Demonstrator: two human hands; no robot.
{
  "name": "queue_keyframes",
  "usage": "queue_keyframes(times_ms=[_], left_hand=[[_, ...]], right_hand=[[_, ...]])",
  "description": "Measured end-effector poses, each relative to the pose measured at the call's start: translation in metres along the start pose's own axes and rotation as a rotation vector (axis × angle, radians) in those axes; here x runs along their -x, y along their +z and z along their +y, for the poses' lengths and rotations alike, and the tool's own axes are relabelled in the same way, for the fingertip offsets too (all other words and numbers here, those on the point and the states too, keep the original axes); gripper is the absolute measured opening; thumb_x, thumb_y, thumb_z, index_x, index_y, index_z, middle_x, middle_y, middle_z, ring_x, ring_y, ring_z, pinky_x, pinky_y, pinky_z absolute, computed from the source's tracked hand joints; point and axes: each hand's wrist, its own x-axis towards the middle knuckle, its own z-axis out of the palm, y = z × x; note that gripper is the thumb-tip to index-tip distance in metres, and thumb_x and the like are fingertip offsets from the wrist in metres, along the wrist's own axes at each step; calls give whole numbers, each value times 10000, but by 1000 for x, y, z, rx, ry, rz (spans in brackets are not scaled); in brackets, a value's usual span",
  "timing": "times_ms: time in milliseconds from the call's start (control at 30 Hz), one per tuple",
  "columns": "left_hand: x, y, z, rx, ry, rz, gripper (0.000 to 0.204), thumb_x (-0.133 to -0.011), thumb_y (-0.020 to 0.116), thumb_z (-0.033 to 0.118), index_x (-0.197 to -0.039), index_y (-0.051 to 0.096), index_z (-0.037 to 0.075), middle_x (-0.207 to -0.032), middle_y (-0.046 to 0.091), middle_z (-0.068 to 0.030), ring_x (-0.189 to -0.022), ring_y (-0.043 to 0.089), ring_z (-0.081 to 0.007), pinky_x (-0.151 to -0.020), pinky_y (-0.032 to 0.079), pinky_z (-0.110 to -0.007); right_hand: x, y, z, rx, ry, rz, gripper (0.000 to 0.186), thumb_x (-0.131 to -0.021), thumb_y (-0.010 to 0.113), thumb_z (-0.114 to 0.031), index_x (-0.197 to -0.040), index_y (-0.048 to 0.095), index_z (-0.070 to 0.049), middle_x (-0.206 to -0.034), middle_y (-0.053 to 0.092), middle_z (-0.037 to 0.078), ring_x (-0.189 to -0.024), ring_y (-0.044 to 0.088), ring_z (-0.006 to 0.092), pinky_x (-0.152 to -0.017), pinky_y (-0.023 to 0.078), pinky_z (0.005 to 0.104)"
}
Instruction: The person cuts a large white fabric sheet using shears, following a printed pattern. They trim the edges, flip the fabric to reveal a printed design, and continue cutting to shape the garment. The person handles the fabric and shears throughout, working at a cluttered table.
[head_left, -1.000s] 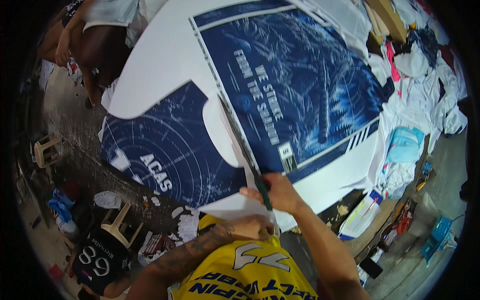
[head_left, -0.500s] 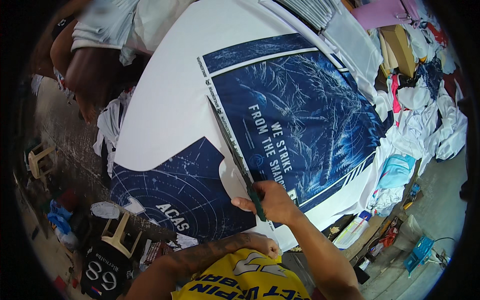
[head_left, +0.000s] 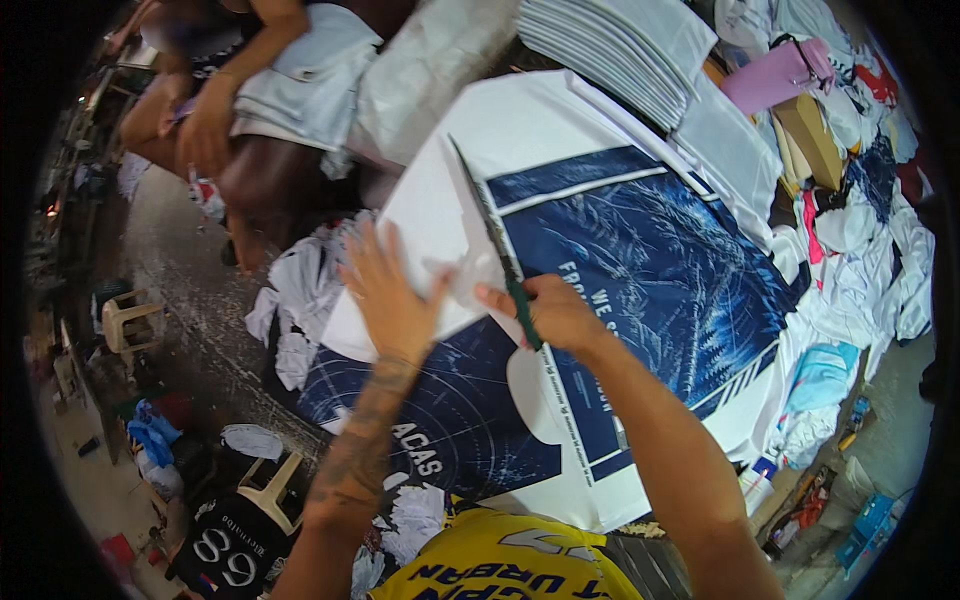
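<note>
A broad white fabric sheet (head_left: 537, 108) with navy printed panels lies spread before me. My right hand (head_left: 562, 314) is closed on the dark green handles of long scissors (head_left: 484, 208). Their blades point away from me along the left edge of the forest-print panel (head_left: 690, 290), with the tip out over plain white cloth. On the white fabric left of the scissors, my left hand (head_left: 388, 295) lies with fingers spread, slightly blurred. Nearer to me is a second navy panel (head_left: 480, 420) with circular line markings. Whether the blades are parted is hard to make out.
A co-worker's arm (head_left: 222, 100) and lap with white cloth (head_left: 300, 95) are at the upper left. Folded white fabric (head_left: 610, 60) is stacked at the far side, near a pink bottle (head_left: 775, 75). Loose garments (head_left: 850, 270) pile up on the right. Plastic stools (head_left: 130, 322) stand left.
My left hand has come up from beside my body onto the white fabric. The scissors in my right hand have moved farther away from me, past the forest panel's corner. The view has shifted.
</note>
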Motion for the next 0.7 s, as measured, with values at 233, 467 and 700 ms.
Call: queue_keyframes(times_ms=[233, 467, 700], left_hand=[[298, 37, -36, 374, 512, -508, 618, -961, 642, 199, -1573, 556, 212, -1709, 402, -141, -1632, 246, -405, -1279, 80, -735], [87, 67, 43, 571, 271, 28, 334, -1004, 667, 246, -1180, 649, -37, -1135, 688, -272, -1092, 661, -420, -978, 491, -523], [324, 89, 183, 176, 1145, -203, 240, -944, 713, 326, -912, 692, 89, -876, 731, -153, -848, 725, -314, -781, 538, -512]], right_hand=[[82, -7, 67, -262, -435, 123, 559, -913, 855, -533, -670, 679, -62, -537, 555, 4, -474, 539, 92, -459, 394, 289], [305, 32, 399, -50, 206, 1123, 519, -859, 922, -437, -782, 626, -17, -626, 571, 82, -589, 590, 209, -583, 501, 378], [397, 22, 629, 89, 507, 1337, 367, -953, 757, -266, -1163, 646, 13, -1101, 719, 283, -1057, 686, 495, -910, 539, 548]])
